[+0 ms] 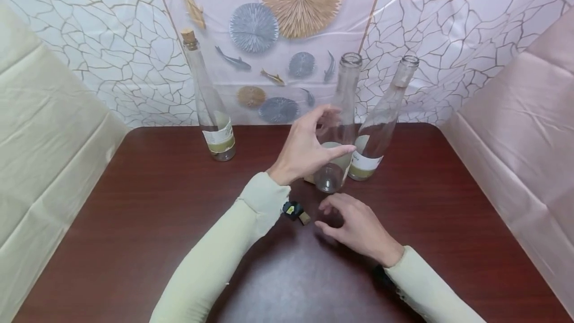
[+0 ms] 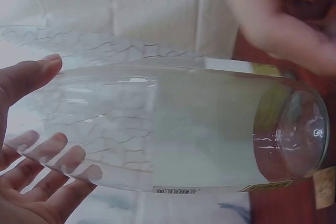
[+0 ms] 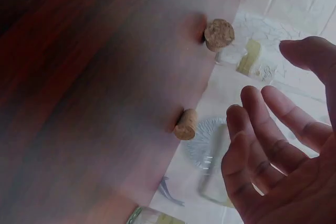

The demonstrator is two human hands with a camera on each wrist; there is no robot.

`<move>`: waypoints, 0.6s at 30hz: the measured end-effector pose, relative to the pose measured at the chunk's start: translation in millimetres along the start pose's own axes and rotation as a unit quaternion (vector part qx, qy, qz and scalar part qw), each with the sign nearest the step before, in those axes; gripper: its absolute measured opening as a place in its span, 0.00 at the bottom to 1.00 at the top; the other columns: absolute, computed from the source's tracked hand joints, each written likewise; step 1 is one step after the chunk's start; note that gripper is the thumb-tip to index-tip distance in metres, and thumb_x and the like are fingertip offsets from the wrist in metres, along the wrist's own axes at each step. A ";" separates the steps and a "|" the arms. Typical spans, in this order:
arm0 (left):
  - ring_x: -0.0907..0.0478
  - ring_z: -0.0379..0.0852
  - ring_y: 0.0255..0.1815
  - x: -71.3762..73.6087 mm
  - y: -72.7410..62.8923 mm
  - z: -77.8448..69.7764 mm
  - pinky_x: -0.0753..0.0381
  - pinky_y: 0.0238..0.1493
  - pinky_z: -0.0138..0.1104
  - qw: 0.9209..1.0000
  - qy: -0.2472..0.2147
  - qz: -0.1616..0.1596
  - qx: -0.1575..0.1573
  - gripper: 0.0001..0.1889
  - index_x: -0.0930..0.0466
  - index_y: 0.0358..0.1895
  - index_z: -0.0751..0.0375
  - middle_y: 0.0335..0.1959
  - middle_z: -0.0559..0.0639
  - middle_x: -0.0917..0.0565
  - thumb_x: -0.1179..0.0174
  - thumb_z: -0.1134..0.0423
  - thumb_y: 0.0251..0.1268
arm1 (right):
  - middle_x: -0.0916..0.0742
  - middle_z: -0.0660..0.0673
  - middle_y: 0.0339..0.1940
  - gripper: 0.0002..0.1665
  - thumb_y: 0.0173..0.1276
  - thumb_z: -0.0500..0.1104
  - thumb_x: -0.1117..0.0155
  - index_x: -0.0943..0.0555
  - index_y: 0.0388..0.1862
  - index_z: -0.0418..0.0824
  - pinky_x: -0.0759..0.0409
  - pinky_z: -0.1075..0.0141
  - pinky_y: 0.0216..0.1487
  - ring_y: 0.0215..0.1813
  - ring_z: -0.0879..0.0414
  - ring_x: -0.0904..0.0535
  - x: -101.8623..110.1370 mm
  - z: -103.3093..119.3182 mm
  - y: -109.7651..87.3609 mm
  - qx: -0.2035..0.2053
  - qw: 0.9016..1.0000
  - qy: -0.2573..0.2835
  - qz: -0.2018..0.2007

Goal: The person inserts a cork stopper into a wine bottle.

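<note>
My left hand (image 1: 305,148) is around the body of the middle clear glass bottle (image 1: 346,93), thumb in front and bent fingers behind it. Through the glass, the fingertips show in the left wrist view, where the bottle (image 2: 199,129) lies across the picture; the thumb is straight at its edge, with no firm grip visible. This bottle's mouth is uncorked. My right hand (image 1: 358,226) hovers low over the table before the bottle's base, fingers loosely bent and holding nothing. Two corks, one upper (image 3: 219,34) and one lower (image 3: 185,124), show beyond its fingers in the right wrist view.
A second uncorked bottle (image 1: 378,128) stands just right of the middle one. At the back left is a bottle (image 1: 215,113) with a cork (image 1: 188,36) in its mouth. One loose cork (image 1: 305,218) lies by the left cuff. Patterned cloth (image 1: 112,39) hangs behind the table (image 1: 134,213).
</note>
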State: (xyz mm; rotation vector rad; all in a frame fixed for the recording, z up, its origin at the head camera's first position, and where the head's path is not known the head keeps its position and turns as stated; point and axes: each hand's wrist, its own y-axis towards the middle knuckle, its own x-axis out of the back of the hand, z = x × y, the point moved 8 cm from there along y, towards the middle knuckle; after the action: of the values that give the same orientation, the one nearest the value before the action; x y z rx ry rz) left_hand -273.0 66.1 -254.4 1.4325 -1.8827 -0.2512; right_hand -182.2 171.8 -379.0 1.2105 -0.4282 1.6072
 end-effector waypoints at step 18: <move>0.18 0.47 0.56 88.4 -58.5 23.2 0.17 0.61 0.38 0.996 -0.032 -0.060 0.059 0.32 0.21 0.57 0.60 0.52 0.53 0.15 0.18 0.67 0.46 | 0.15 0.56 0.35 0.18 0.55 0.52 0.18 0.18 0.39 0.51 0.20 0.63 0.40 0.40 0.62 0.20 -32.2 9.7 18.8 0.003 0.999 -0.031 0.045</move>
State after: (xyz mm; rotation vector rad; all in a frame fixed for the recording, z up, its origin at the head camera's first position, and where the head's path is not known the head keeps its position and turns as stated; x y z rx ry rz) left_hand -253.1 -40.1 -264.8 1.6380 -1.8928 -0.2490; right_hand -195.1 140.4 -397.2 1.2638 -0.5249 1.6502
